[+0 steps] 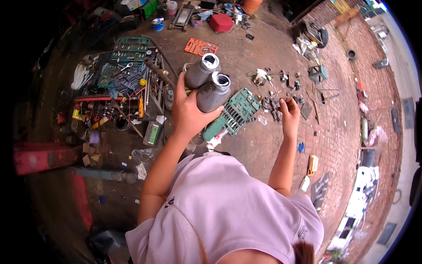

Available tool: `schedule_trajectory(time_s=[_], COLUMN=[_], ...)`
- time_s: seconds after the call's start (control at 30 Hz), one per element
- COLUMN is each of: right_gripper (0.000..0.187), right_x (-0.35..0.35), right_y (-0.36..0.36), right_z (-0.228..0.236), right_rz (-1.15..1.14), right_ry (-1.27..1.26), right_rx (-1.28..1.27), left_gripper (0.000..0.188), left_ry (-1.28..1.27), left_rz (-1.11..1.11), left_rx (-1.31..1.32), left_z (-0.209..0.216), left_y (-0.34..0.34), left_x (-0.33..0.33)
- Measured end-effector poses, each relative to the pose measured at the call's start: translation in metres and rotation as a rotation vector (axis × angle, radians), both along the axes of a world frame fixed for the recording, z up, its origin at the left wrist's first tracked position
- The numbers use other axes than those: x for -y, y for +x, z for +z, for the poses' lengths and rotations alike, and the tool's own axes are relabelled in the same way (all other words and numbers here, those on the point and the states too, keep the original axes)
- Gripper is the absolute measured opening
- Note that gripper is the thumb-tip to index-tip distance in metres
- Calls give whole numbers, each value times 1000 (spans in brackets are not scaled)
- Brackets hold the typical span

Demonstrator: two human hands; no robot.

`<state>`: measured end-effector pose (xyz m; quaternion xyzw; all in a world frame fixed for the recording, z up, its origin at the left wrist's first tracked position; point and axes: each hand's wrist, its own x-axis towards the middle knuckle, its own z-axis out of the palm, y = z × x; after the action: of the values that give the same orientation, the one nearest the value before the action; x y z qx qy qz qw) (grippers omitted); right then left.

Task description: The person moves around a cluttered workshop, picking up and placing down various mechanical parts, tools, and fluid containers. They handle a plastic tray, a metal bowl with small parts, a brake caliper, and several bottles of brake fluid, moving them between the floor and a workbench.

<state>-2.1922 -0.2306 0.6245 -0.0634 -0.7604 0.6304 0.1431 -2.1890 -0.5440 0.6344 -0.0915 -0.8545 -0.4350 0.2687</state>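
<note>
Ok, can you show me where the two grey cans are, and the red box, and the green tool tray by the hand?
Two grey cans (206, 82), head view: on the side of the nearer can, held in the left hand.
Red box (221, 22), head view: its top.
Green tool tray (235, 113), head view: its middle.

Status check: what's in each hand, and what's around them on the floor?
Left hand gripping two grey cylinders. Right hand closed, apart, over small parts; contents unclear. Green tool case lies between the hands.
</note>
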Motion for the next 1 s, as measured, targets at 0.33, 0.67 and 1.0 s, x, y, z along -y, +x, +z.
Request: schedule_trajectory(time_s=[0.33,0.67,1.0], right_gripper=[40,21,16], right_x=[-160,69,133], right_y=[84,41,19], right_z=[-85,77,74], right_rz=[-617,-44,-22], right_ry=[1074,571,816], right_rx=[570,-327,-568], left_gripper=[58,56,43], left_ry=[-18,-34,-70], left_rz=[-101,-189,-135], left_rx=[111,40,25], left_z=[-5,-10,4], left_y=[-3,-3,7], left_x=[-17,-39,-36])
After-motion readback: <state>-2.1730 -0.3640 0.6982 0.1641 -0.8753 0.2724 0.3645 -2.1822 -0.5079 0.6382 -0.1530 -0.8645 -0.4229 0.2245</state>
